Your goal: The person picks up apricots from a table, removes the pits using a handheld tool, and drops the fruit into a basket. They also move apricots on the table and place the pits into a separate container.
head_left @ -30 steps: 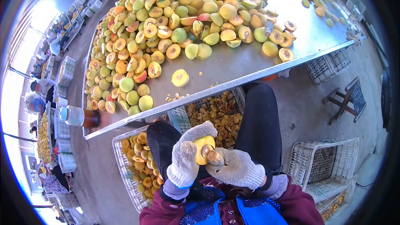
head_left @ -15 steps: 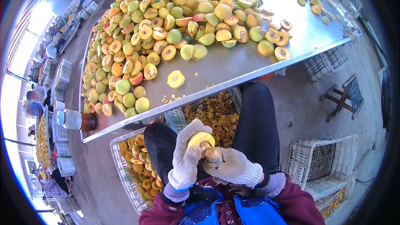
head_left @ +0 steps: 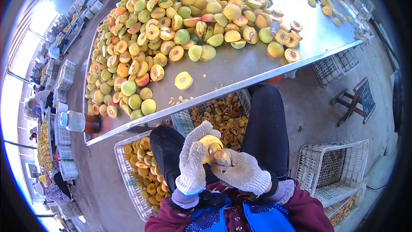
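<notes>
The left hand point(head_left: 192, 163) grasps the cut fruit point(head_left: 207, 141) between thumb and fingers, above the lap and apart from the counter point(head_left: 240, 66). The right hand point(head_left: 243, 172) grips a brown knob point(head_left: 220, 156) against the fruit.

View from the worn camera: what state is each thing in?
Yellow fruit half: cut, held.
Left hand in pale knitted glove: fingers curled around it.
Right hand in matching glove: against the fruit.
Clear jar with blue lid: closed, partly filled with brown liquid.
Shiny metal table: partly covered.
White plastic crate, left: filled with fruit halves.
Dark-seated stool: unfolded.
</notes>
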